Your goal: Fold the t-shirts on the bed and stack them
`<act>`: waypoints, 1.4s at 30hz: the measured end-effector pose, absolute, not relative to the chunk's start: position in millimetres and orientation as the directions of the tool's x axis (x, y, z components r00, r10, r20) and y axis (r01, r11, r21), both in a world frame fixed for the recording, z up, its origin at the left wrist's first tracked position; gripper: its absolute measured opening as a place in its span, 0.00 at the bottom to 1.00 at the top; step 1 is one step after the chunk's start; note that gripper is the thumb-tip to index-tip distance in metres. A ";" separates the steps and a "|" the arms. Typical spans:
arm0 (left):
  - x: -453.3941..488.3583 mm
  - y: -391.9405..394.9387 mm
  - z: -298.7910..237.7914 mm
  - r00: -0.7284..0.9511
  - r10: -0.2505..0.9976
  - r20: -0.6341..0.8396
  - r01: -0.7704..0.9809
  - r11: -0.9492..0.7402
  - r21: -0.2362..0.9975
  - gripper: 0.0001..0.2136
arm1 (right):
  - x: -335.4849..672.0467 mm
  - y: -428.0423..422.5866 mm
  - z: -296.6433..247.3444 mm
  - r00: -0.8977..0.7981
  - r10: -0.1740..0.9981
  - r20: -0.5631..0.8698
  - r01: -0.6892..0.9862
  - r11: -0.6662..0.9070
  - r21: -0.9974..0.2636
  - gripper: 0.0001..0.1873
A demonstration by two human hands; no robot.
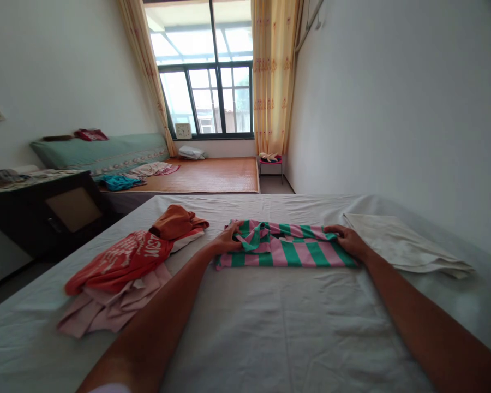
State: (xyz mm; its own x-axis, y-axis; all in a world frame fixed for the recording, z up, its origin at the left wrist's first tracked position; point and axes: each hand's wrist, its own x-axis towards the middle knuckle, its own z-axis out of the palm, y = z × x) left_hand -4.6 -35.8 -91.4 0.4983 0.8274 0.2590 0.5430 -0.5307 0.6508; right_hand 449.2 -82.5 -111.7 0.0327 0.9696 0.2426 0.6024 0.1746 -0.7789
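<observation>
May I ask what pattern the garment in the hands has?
The garment has green and pink stripes, shown in the head view.

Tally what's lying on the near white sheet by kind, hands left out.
Striped cloth, under both hands: 1
Red, orange and pink clothes pile: 1
Folded pale cloth: 1
Total: 3

"What's at the far end?"
"A window [207, 82] between patterned yellow curtains [273, 82], with a square clock [184, 130] at its lower left."
"And on the left?"
"A dark cabinet [45, 218]; farther back, a brown mat [225, 172] with a teal cloth [118, 183] at its left."
</observation>
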 end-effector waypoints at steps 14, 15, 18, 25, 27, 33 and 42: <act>-21.5 -44.8 -58.7 0.681 0.709 0.184 0.229 -0.445 0.866 0.14 | 459.5 -81.5 -119.0 0.112 0.945 0.308 0.807 0.095 -0.582 0.22; -22.9 -45.1 -58.3 0.646 0.741 0.182 0.199 -0.395 0.897 0.15 | 460.0 -80.6 -119.7 0.138 0.937 0.322 0.822 0.073 -0.565 0.23; -24.6 -47.0 -51.9 0.597 0.786 0.163 0.136 -0.299 0.944 0.18 | 460.6 -79.9 -119.8 0.152 0.924 0.350 0.838 0.067 -0.542 0.23; -40.8 -52.4 -32.4 0.836 0.548 -0.026 0.200 -0.261 0.944 0.17 | 461.1 -82.4 -117.4 0.132 0.926 0.353 0.901 0.036 -0.432 0.24; -45.8 -45.2 -39.6 0.735 0.676 0.052 0.178 -0.267 0.947 0.16 | 461.9 -82.0 -115.8 0.179 0.901 0.395 0.918 -0.009 -0.397 0.23; -23.2 -22.7 -70.1 0.385 0.797 0.465 0.377 -0.596 0.709 0.17 | 437.1 -83.8 -105.1 0.044 0.822 0.568 0.895 0.220 -0.388 0.19; -32.2 -20.7 -81.7 0.769 0.613 0.181 0.502 -0.755 0.422 0.19 | 438.8 -89.5 -113.1 -0.274 0.885 0.376 0.818 0.420 -0.392 0.15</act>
State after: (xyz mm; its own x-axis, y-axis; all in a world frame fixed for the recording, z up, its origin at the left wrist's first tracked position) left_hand -32.2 -20.7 -81.7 0.7693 0.6127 0.1810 0.5020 -0.7551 0.4217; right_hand 438.8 -89.5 -113.1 -0.2743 0.8850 0.3762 0.8184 0.4202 -0.3919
